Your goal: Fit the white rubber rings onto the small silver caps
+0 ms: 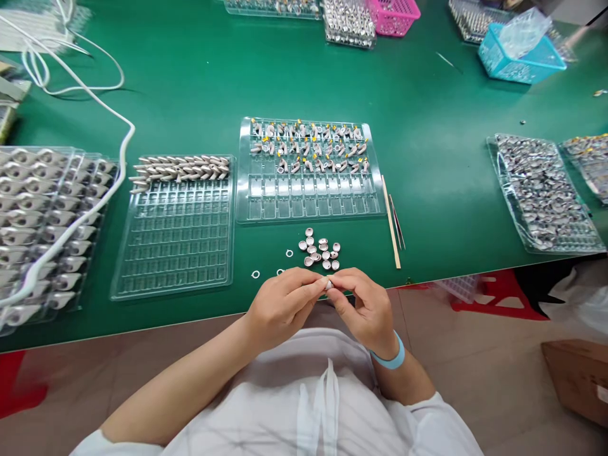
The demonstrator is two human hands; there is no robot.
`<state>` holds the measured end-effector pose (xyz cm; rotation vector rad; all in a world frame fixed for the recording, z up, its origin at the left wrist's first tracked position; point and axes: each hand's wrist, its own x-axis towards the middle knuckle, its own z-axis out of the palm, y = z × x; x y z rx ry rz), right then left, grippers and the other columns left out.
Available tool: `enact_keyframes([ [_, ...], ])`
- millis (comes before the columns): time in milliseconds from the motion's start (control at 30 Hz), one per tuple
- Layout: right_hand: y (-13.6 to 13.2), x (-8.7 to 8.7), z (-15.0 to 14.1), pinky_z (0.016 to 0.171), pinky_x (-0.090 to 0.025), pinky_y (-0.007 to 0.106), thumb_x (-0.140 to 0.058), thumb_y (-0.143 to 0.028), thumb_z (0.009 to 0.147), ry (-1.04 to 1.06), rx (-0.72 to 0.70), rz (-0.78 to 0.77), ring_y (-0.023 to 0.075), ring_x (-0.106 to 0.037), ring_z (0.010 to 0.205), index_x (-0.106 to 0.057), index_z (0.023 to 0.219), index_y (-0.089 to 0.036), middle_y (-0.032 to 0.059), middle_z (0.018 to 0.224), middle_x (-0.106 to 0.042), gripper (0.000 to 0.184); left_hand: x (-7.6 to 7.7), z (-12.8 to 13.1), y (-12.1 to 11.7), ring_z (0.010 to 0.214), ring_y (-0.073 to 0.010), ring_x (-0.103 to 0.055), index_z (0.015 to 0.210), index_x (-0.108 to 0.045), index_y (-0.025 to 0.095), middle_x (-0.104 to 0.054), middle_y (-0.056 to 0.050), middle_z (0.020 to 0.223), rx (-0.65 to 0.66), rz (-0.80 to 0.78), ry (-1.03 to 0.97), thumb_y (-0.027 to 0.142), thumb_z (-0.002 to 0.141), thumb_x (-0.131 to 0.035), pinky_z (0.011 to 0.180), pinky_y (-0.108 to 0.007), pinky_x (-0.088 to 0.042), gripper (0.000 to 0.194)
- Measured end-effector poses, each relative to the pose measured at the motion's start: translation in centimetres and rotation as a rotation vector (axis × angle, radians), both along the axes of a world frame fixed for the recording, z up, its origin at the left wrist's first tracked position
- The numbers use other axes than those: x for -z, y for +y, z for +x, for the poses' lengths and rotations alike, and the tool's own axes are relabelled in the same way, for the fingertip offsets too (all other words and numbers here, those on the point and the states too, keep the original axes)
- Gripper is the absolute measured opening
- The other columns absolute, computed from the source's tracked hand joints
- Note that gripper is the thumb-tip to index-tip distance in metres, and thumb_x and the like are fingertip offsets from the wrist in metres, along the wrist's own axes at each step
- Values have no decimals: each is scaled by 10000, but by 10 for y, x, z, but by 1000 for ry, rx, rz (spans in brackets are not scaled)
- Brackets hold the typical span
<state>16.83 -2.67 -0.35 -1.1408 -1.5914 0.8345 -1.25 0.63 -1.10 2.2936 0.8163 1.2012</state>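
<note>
My left hand (pixel 282 304) and my right hand (pixel 363 307) meet at the near edge of the green table (pixel 190 82). Both pinch one small white cap (pixel 329 285) between their fingertips. Just beyond them lies a small pile of round white caps (pixel 319 249), and thin white rings (pixel 255 274) lie loose to the left. Behind the pile is a clear tray (pixel 308 196) whose far rows hold small parts with yellow tips. A light blue band sits on my right wrist.
A second clear tray (pixel 175 240) with a row of grey parts lies left of centre. Stacked trays of larger parts (pixel 42 221) with a white cable (pixel 121 164) are far left. A wooden stick (pixel 392 221), full trays (pixel 541 193), and pink (pixel 393 16) and blue baskets (pixel 520 57) sit right.
</note>
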Motion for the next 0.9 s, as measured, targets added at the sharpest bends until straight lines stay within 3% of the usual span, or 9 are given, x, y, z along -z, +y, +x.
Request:
enact_keyframes([
  [467,-1,2,0,703,-594,288,-634,-49,837,-102,18,135,161,-680,843,-658,1015,-197,76,935,-708,233,1,-2,-1,789,-148,-678,1082,-622,171,-732,-92,906,2,-26,-27,52,884,-573,672,-250,-560,236],
  [900,-1,0,-2,671,-554,297,-619,-119,870,55,-29,-73,154,-631,772,-665,1003,-208,51,865,-670,167,0,-2,-1,813,-149,-664,1250,-569,197,-720,-79,941,31,-46,-50,29,889,-551,705,-272,-558,399],
])
